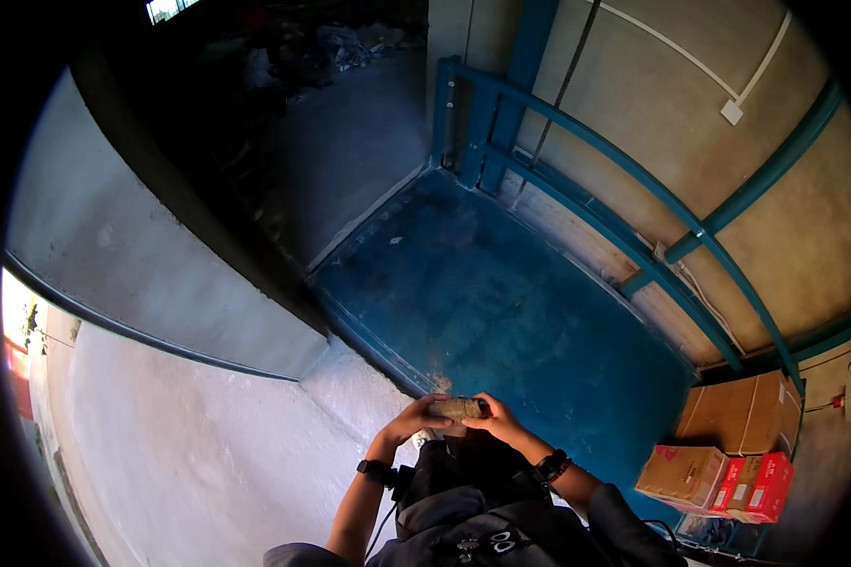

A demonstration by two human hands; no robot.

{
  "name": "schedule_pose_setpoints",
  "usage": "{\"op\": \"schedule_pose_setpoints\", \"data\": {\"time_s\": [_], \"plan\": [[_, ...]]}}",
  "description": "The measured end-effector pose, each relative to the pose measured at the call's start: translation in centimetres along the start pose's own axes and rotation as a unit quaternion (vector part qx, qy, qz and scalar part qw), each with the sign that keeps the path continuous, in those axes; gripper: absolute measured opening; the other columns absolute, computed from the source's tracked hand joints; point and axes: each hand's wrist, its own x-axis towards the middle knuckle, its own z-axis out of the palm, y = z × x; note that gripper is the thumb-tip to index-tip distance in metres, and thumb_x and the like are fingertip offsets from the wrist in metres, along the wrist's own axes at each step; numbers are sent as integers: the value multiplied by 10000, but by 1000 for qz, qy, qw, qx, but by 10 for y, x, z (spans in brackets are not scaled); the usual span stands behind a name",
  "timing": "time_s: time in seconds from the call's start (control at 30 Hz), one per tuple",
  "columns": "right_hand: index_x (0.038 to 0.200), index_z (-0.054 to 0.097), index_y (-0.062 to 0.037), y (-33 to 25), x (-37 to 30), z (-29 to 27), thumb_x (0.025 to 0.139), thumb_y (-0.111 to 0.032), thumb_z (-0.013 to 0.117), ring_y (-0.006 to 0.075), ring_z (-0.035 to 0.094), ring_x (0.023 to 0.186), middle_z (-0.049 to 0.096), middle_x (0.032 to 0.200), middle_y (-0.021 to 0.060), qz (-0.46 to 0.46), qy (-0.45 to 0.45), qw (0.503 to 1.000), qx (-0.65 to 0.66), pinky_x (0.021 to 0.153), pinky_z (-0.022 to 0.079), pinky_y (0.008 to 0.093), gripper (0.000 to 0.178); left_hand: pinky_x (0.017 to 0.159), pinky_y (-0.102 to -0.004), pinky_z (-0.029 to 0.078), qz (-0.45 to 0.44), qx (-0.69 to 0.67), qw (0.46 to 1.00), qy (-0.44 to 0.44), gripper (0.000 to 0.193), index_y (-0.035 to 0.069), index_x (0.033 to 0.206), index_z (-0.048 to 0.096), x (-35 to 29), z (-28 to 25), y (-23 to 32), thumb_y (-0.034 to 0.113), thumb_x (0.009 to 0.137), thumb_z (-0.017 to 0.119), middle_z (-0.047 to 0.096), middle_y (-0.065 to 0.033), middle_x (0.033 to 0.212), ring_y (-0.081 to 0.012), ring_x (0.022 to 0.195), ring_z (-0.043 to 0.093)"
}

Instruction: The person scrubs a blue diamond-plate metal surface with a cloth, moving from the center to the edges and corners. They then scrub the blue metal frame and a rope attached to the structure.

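Note:
Close in front of my body, both hands are closed around a small tan-brown block-like object [457, 410]. My left hand [412, 421] grips its left end, and the fingers of my right hand [500, 424] wrap the right end. Its exact kind is too small to make out. Something pale [423, 438] shows just below my left hand, partly hidden. Each wrist wears a dark band.
A blue platform floor [501, 302] spreads ahead, bordered by blue rails [586, 137] along the right wall. Cardboard boxes [742, 411], some red, are stacked at lower right. At left are a pale wall [151, 236] and a light floor [199, 444]. Beyond lies a dark room.

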Motion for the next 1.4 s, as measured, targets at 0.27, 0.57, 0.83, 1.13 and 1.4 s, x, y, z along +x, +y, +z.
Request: {"op": "schedule_pose_setpoints", "data": {"time_s": [0.27,0.57,0.83,1.13,1.4], "plan": [[1093,549,-5,-52,117,-9,771,-170,715,147,589,893,617,980,62,29,45,989,140,816,461,265,398,747,-308,476,-48,16,997,55,608,-28,1116,533,83,-74,32,330,698,790,618,-72,969,-171,889,583],[1043,603,-31,-67,332,-29,834,-273,670,127,564,872,601,950,47,154,18,985,79,737,465,264,327,816,-354,478,-143,240,955,97,775,26,1112,483,203,-199,129,430,556,843,609,-159,1024,-253,967,601],[1173,488,22,-187,435,-100,762,-321,737,170,572,887,587,987,90,120,80,984,105,750,471,291,590,783,-368,484,-56,210,970,110,676,46,1120,485,341,-279,233,360,629,827,588,-136,1007,-235,940,582],[974,563,-13,-255,546,-157,742,-254,756,127,576,778,600,873,57,108,169,974,107,664,462,265,387,796,-329,487,-41,164,984,-58,584,48,1201,431,457,-351,347,204,747,763,528,-111,1091,-204,976,555],[1130,470,15,-300,684,-162,727,-200,765,169,599,794,608,908,110,99,232,948,194,667,474,286,545,781,-355,483,65,267,957,-98,519,88,1091,527,575,-462,411,104,643,789,597,-100,998,-222,932,596]]}}
